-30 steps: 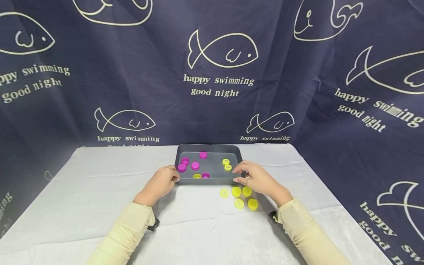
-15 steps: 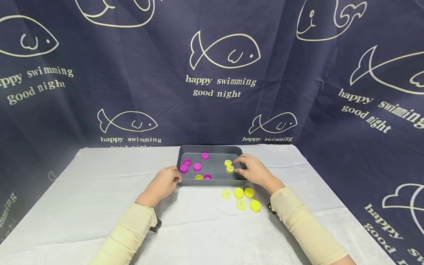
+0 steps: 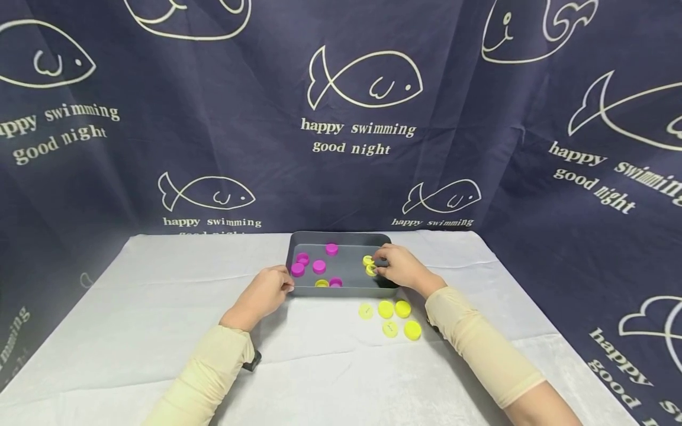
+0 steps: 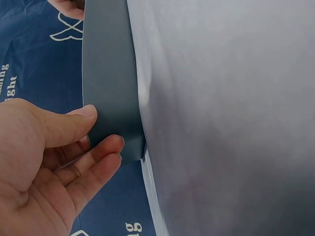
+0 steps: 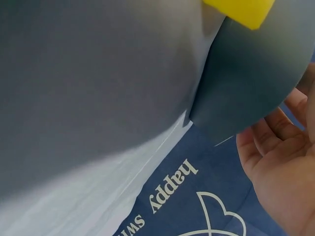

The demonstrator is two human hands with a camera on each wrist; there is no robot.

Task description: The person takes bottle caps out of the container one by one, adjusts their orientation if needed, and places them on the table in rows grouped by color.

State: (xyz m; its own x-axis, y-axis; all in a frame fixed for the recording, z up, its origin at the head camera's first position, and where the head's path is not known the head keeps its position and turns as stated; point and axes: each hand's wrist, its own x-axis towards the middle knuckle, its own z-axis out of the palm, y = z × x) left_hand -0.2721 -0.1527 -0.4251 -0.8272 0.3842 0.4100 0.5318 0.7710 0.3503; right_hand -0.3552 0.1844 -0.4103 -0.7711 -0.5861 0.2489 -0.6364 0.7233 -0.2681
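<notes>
A dark grey rectangular tray stands near the table's back edge, with magenta bottle caps and a few yellow ones inside. My left hand grips its front left corner; in the left wrist view the thumb lies against the wall and the fingers curl around the corner. My right hand reaches over the right rim, its thumb and fingers closing around two yellow bottle caps that touch each other. Those fingertips partly cover the caps. In the right wrist view the tray wall hides the fingertips.
Several more yellow bottle caps lie on the white tablecloth in front of the tray's right side. One yellow cap sits by the tray's front wall. A dark blue curtain with fish drawings hangs behind and beside the table.
My right hand has moved from the tray's right rim inward to the two yellow caps, and its fingers have drawn together on them. The left hand keeps its grip on the corner.
</notes>
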